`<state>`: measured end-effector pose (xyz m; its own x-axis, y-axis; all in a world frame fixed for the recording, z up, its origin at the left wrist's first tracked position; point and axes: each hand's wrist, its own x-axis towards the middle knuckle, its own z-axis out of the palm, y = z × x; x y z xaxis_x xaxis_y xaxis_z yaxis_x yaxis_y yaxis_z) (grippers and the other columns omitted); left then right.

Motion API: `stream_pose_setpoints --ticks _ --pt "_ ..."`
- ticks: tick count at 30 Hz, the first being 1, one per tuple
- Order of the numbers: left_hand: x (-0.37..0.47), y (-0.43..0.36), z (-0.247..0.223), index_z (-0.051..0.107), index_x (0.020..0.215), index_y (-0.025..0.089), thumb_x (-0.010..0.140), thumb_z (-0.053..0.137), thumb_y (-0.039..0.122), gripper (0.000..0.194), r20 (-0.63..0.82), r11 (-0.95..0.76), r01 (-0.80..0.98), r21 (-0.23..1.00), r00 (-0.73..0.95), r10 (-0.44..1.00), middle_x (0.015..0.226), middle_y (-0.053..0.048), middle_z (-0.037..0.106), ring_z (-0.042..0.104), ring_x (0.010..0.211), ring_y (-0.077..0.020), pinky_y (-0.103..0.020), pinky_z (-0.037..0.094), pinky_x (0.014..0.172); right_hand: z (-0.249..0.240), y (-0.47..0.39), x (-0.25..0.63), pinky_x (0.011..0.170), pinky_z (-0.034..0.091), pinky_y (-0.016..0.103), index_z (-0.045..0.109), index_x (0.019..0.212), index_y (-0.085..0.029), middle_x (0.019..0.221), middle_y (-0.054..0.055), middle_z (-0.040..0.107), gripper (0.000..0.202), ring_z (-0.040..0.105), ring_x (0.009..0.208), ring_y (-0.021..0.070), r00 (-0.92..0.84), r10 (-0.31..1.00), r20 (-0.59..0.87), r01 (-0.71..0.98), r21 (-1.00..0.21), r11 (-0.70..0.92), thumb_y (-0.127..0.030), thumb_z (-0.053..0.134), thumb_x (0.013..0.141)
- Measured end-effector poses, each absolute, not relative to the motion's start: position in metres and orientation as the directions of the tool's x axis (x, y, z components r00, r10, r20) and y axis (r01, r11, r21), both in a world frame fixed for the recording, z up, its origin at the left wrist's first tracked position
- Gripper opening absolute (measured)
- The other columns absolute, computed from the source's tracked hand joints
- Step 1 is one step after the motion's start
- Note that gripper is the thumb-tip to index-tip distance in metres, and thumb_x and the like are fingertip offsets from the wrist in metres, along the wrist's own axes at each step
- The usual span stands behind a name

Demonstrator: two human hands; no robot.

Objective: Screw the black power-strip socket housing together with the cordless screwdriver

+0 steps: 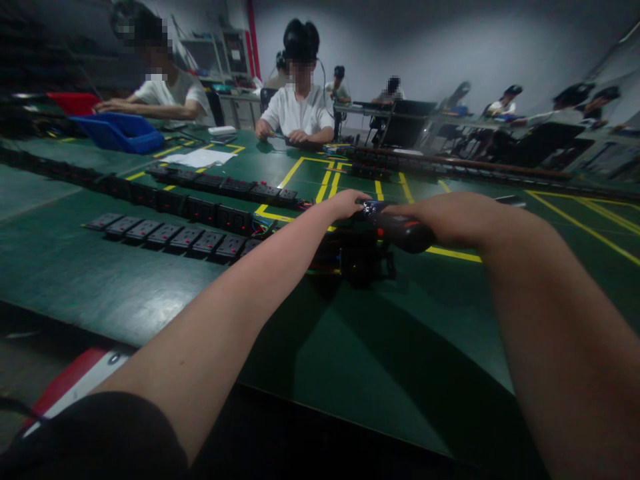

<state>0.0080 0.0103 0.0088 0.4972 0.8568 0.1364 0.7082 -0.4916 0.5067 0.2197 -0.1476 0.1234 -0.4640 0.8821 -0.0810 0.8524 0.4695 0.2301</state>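
Observation:
Out over the table, my right hand is closed round a black power screwdriver with orange-red marks, its rounded rear end facing me. My left hand is beside the tool's front end, fingers bent and closed; what they grip is hidden. Under both hands lies a dark socket strip with coloured wires, its end bracket showing. To the left, a row of black socket modules with small red switches runs along the table. The screwdriver's tip cannot be made out.
The green table carries yellow tape lines. Farther back lie more socket strips, white paper, a blue bin and a red bin. A co-worker sits opposite, another person at the left.

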Motion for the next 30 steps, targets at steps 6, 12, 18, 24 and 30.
stream_pose_setpoints --ticks 6,12,18,24,30 --pt "0.009 0.011 0.01 0.071 0.163 0.023 0.108 0.061 0.012 0.057 0.183 -0.536 0.688 0.49 0.519 0.835 0.168 -0.008 0.072 0.066 0.155 -0.0263 -0.039 0.047 0.136 0.132 -0.156 0.203 0.086 0.056 0.052 0.07 0.164 -0.049 0.125 0.01 0.086 0.062 0.078 0.096 0.036 -0.395 0.912 -0.114 0.843 0.35 0.409 -0.039 0.067 0.103" --pt "0.009 0.009 0.011 0.066 0.167 0.02 0.111 0.057 0.013 0.058 0.154 -0.526 0.702 0.481 0.523 0.838 0.168 -0.011 0.071 0.068 0.152 -0.0263 -0.04 0.049 0.133 0.127 -0.148 0.211 0.084 0.056 0.051 0.073 0.16 -0.049 0.119 0.009 0.087 0.058 0.077 0.093 0.034 -0.445 0.891 -0.083 0.83 0.335 0.446 -0.041 0.066 0.103" --pt "0.008 0.012 0.009 0.068 0.165 0.022 0.11 0.059 0.014 0.057 0.176 -0.549 0.691 0.47 0.536 0.826 0.167 -0.009 0.072 0.068 0.152 -0.0269 -0.041 0.049 0.134 0.123 -0.141 0.219 0.079 0.057 0.048 0.072 0.161 -0.049 0.116 0.009 0.087 0.058 0.077 0.092 0.0331 -0.508 0.858 -0.077 0.786 0.366 0.498 -0.043 0.061 0.105" --pt "0.007 0.011 0.01 0.068 0.165 0.02 0.109 0.06 0.014 0.057 0.17 -0.546 0.713 0.44 0.531 0.83 0.167 -0.01 0.072 0.066 0.153 -0.0268 -0.039 0.048 0.134 0.125 -0.143 0.218 0.087 0.058 0.054 0.074 0.158 -0.053 0.12 0.007 0.088 0.055 0.078 0.098 0.0372 -0.494 0.866 -0.076 0.795 0.365 0.485 -0.047 0.062 0.105" --pt "0.008 0.008 0.012 0.07 0.164 0.022 0.109 0.061 0.016 0.055 0.141 -0.534 0.726 0.433 0.531 0.836 0.161 -0.011 0.076 0.071 0.145 -0.0281 -0.041 0.052 0.129 0.13 -0.148 0.214 0.09 0.056 0.054 0.075 0.157 -0.055 0.116 0.005 0.088 0.054 0.078 0.098 0.0367 -0.493 0.866 -0.084 0.793 0.366 0.487 -0.043 0.061 0.106"
